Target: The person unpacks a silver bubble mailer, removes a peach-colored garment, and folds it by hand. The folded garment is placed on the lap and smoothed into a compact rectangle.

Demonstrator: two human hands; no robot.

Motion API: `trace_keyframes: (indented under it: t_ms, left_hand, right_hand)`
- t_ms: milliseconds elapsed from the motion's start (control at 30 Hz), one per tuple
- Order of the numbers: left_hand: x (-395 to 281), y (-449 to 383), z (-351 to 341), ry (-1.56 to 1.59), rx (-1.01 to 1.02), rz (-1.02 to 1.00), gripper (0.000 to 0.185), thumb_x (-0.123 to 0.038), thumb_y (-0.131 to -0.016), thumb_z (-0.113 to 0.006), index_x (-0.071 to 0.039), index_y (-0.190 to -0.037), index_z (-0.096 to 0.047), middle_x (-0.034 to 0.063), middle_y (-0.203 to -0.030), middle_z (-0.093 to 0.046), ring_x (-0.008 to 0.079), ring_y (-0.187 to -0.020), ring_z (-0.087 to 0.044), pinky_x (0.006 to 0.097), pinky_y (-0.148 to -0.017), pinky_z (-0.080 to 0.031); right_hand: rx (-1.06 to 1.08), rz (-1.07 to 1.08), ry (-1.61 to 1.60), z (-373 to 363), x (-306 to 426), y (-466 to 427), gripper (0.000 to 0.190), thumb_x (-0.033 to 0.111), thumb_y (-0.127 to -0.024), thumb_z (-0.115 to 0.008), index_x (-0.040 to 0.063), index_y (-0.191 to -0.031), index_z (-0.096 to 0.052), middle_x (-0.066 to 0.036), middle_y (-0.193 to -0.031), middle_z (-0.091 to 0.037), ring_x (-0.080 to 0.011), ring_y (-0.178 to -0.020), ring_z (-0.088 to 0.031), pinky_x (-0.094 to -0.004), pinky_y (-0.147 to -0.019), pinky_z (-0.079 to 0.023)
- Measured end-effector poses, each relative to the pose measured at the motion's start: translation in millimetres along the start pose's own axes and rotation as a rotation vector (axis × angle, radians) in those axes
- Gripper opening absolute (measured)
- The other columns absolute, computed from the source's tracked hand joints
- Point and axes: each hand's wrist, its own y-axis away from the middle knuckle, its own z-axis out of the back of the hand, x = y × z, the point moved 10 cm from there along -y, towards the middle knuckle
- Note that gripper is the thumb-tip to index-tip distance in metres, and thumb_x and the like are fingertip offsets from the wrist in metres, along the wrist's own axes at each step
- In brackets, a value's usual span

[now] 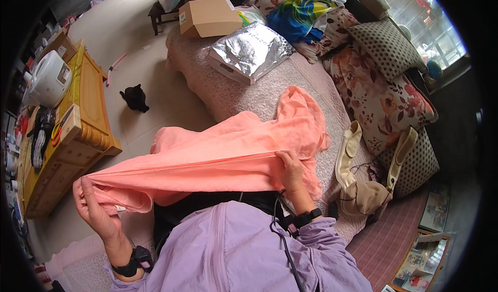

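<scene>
A coral-pink hooded garment (218, 152) of thin cloth lies across my lap and over the covered sofa seat. My left hand (93, 204) pinches its far left end between thumb and fingers, where the cloth is bunched and a small white tag (120, 208) shows. On the right, my right hand (291, 171) grips the same garment, and a long edge or seam is drawn taut between both hands. The hood-like part spreads out beyond my right hand on the seat cover. Folds hide most of the garment's inner side.
A silvery foil-covered package (251, 50) and a cardboard box (210, 17) lie farther along the sofa seat (249, 97). Right are a beige bra (363, 194) and a floral cushion (381, 97). A black cat (135, 98) sits on the tiled floor beside a wooden cabinet (89, 132).
</scene>
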Motion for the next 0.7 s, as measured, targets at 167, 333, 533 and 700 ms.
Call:
trace_keyframes:
  t_ms: [167,333,533,700]
  left_hand:
    - [8.0,-5.2,-4.2,-0.029,0.084,-0.021,0.018,-0.022,-0.100,-0.058,-0.004,-0.094,-0.059,-0.0004,-0.084,-0.058,0.0064,-0.076,-0.052,0.0205,-0.069,-0.043]
    - [14.6,-5.0,-22.2,-0.108,0.177,-0.044,0.017,-0.019,-0.099,-0.059,-0.004,-0.093,-0.061,-0.0025,-0.078,-0.056,0.0035,-0.069,-0.048,0.0183,-0.064,-0.040]
    - [20.0,-11.3,-50.3,-0.154,0.283,-0.045,0.018,-0.018,-0.099,-0.060,-0.002,-0.091,-0.062,-0.0051,-0.076,-0.051,0.0024,-0.067,-0.042,0.0173,-0.062,-0.036]
    - [-24.3,-43.6,-88.3,-0.267,0.321,-0.279,0.019,-0.022,-0.098,-0.062,-0.005,-0.090,-0.063,-0.0057,-0.074,-0.049,0.0014,-0.065,-0.040,0.0179,-0.057,-0.033]
  right_hand:
    - [-0.116,-0.176,-0.180,42.4,-37.6,-11.8,0.013,-0.001,-0.083,-0.066,0.005,-0.094,-0.067,-0.010,-0.081,-0.067,-0.0205,-0.070,-0.064,-0.0308,-0.064,-0.050]
    - [-0.161,-0.299,-0.121,97.8,-69.3,-36.1,0.015,-0.004,-0.082,-0.067,0.006,-0.094,-0.067,-0.007,-0.079,-0.066,-0.0132,-0.068,-0.063,-0.0271,-0.065,-0.051]
    - [-0.219,-0.252,-0.158,157.5,-79.9,-70.8,0.030,-0.007,-0.083,-0.061,0.005,-0.110,-0.061,-0.005,-0.082,-0.068,-0.0118,-0.072,-0.063,-0.0258,-0.068,-0.051]
    - [-0.299,-0.201,-0.265,226.3,-57.2,-142.7,0.016,-0.001,-0.087,-0.061,0.002,-0.099,-0.070,-0.005,-0.078,-0.066,-0.0106,-0.069,-0.061,-0.0259,-0.064,-0.049]
